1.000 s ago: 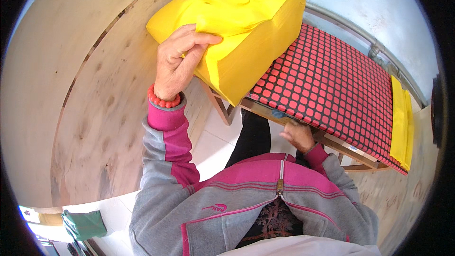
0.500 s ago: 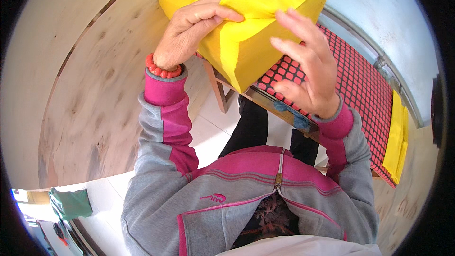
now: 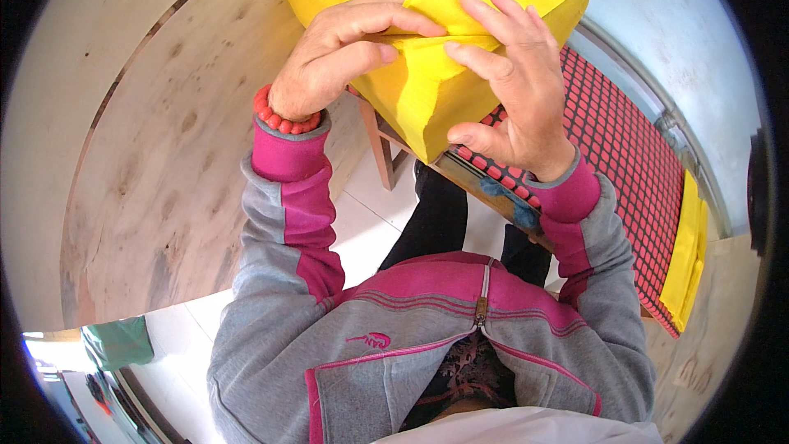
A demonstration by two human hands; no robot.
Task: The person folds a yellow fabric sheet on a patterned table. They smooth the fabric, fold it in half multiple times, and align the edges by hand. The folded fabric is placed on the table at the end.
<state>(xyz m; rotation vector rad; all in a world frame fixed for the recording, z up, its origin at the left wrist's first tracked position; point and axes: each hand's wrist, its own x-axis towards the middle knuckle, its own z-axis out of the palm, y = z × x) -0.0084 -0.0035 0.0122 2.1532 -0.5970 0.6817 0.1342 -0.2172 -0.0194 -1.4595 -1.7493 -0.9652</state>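
A boxy yellow fabric bag (image 3: 436, 82) sits before me at the top of the view, one corner pointing toward me and a fold running across its near face. My left hand (image 3: 329, 53) lies against its left side, with the forefinger stretched along the fold and the thumb apart from it. To the right, my right hand (image 3: 522, 82) is open, fingers spread; their tips are over the bag's upper face, and whether they touch it I cannot tell. The thumb points left near the bag's lower corner. What the bag holds inside is hidden.
The bag is over a narrow table with a red-and-black checked cover (image 3: 612, 156). Flat yellow fabric pieces (image 3: 686, 251) lie at its right end. A large wooden board (image 3: 156, 173) fills the left, a metal pipe (image 3: 649, 90) runs along the wall, and a green bag (image 3: 119, 344) is lower left.
The bag and my left hand have shifted slightly right, and the left thumb has parted from the forefinger. My right hand has moved left and up, over the bag.
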